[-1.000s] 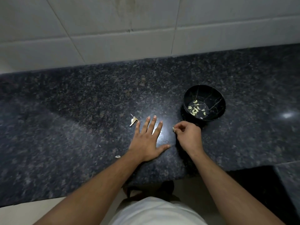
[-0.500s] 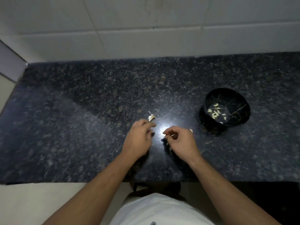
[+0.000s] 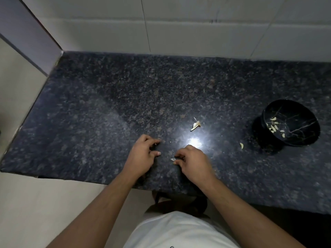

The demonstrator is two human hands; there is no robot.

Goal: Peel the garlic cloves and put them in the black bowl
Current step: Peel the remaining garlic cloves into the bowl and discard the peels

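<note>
Currently your left hand (image 3: pixel 141 156) rests on the counter (image 3: pixel 107 104), fingers curled, nothing seen held. Your right hand (image 3: pixel 192 162) pinches a small pale scrap (image 3: pixel 173 159), too small to identify. One garlic clove (image 3: pixel 241 145) lies beside the black bowl (image 3: pixel 293 138), which holds peeled cloves (image 3: pixel 273 125). A husk (image 3: pixel 196 124) lies beyond your hands.

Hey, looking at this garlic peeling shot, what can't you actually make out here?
Head view only:
- Right hand: curled fingers hide what the grip holds; only a pale scrap shows at the fingertips.
- Left hand: fingers curled; whether it holds anything is hidden.
- Black bowl: pale pieces inside too small to count or judge as peeled.
- Piece beside the bowl: clove or skin, too small.
</note>
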